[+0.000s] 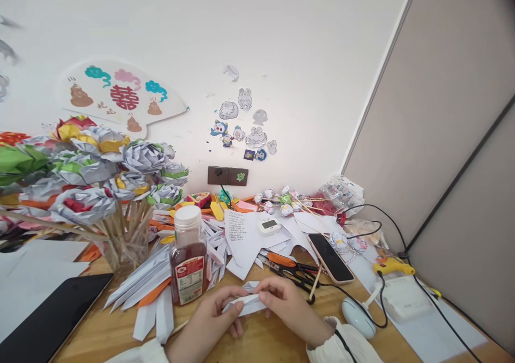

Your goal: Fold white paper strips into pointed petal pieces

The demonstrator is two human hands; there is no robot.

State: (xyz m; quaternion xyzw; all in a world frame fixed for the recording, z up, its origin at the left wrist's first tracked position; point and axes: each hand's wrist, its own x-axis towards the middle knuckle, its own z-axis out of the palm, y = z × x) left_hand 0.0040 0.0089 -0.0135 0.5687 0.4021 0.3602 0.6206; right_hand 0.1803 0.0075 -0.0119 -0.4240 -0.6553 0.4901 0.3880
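Observation:
A folded piece of white paper (pixel 250 305) is held just above the wooden table, near its front. My left hand (pixel 219 312) pinches its left end, thumb on top and fingers beneath. Its right end lies between the thumb and fingers of my right hand (pixel 284 301). Part of the paper is hidden behind my fingers. Close to my left hand stands a bottle (pixel 188 269) with a white lid and dark red contents. Folded white paper strips (pixel 155 282) lie in a pile left of it. Beyond my right hand are black-handled scissors (pixel 300 274).
Paper flowers on sticks (pixel 139 183) fill a container at the left, with a black tablet (pixel 60 315) in front. A phone (pixel 330 257), a white mouse (pixel 358 317) and a yellow glue gun (pixel 394 266) with its cable lie right. A small white timer (pixel 269 226) rests on papers.

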